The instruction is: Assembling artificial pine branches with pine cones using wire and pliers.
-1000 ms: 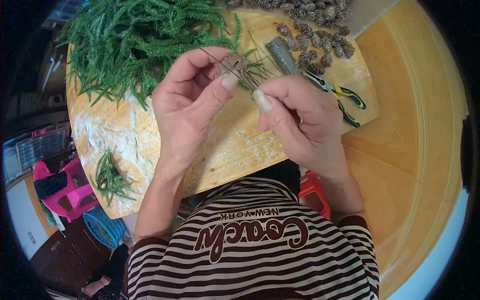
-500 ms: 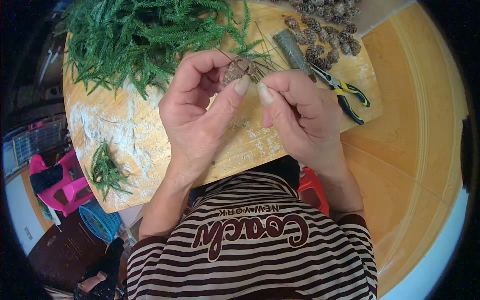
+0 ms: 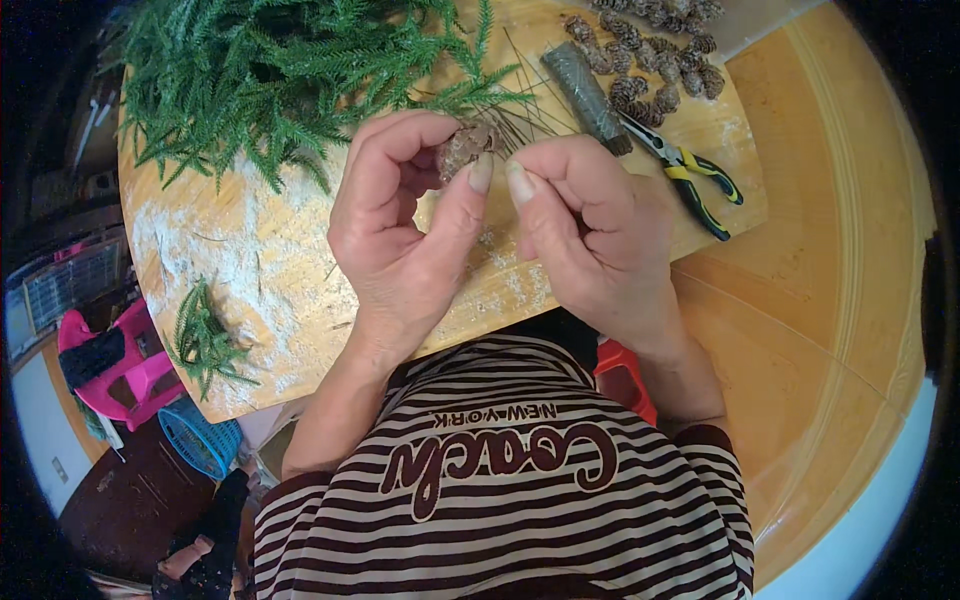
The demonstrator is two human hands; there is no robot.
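Note:
A brown pine cone (image 3: 465, 150) is held between the thumb and fingers of my left hand (image 3: 405, 215), above the board. Close by on its right, my right hand (image 3: 595, 215) is pinched, thumb tip against the index finger. Whatever lies in that pinch is too thin or too hidden to make out. Behind the hands, several thin dark wires (image 3: 520, 115) lie on the wooden board. A grey-green wrapped roll (image 3: 583, 98) sits beyond my right hand, with yellow-and-black pliers (image 3: 690, 175) to its right.
Green artificial conifer sprigs (image 3: 290, 80) heap over the far left of the board (image 3: 480, 300). One small sprig (image 3: 207, 340) lies near its left edge, by white powder (image 3: 235, 250). Several pine cones (image 3: 665, 65) gather at the far right. A pink stool (image 3: 120, 365) stands lower left.
The pine cone has turned in my left hand, and the thin wire that stuck out at its upper left no longer shows. My right hand has shifted slightly left, still pinched.

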